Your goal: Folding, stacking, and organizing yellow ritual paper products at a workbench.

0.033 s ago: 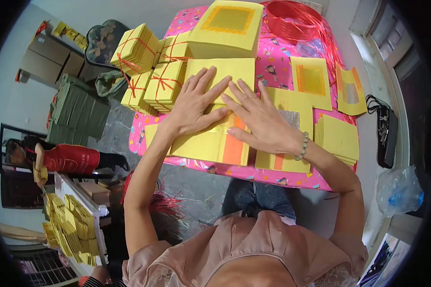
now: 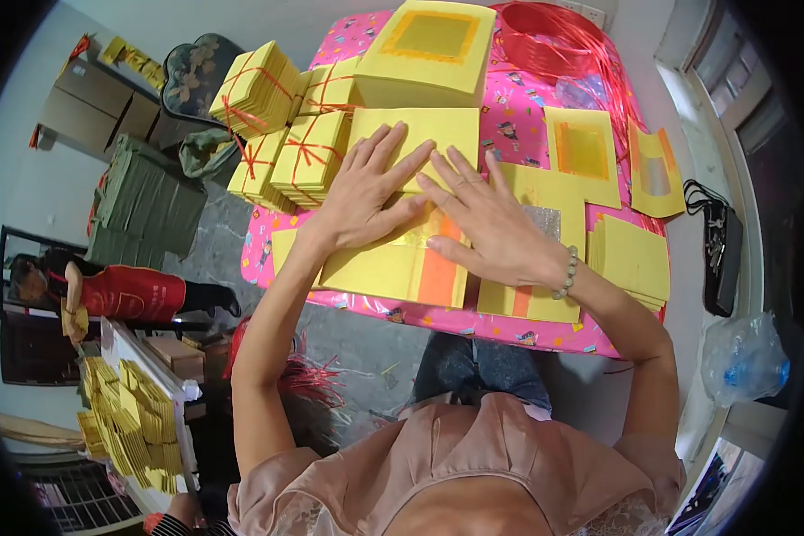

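Left grip (image 2: 364, 198) and right grip (image 2: 498, 223), both released, fingers spread flat over the yellow paper (image 2: 366, 272) near the front edge of the surface (image 2: 397, 314)! They hide the paper's middle; what's underneath, I can't make out. Tied bundles (image 2: 311, 165) crowd the left edge, the front margin's thin, more room opens right of the tall stack (image 2: 420, 92).

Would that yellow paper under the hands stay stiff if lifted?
Probably not: the yellow paper looks thin, so it may bend like the curled sheet at right. It might slide readily too, since it lies flat and seems untied.
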`<action>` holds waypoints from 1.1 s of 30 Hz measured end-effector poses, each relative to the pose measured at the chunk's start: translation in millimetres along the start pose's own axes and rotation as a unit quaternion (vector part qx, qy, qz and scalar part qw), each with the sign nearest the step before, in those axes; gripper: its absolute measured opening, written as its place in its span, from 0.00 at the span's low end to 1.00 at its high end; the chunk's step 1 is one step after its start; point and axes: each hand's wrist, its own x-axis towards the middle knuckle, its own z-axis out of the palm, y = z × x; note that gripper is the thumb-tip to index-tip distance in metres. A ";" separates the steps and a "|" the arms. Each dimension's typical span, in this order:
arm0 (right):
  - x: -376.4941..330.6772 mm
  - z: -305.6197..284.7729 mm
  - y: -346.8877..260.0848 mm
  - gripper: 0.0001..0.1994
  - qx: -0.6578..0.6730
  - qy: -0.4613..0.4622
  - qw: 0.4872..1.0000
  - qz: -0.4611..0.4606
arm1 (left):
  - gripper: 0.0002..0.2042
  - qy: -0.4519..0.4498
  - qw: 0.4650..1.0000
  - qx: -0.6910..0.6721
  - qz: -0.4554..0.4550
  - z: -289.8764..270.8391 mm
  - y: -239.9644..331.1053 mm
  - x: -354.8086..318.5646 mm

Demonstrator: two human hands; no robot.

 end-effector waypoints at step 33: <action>28.2 -17.8 23.4 0.13 -0.062 0.100 0.990 -0.081 | 0.22 0.179 0.921 -0.316 -0.144 -18.7 -12.7 -38.9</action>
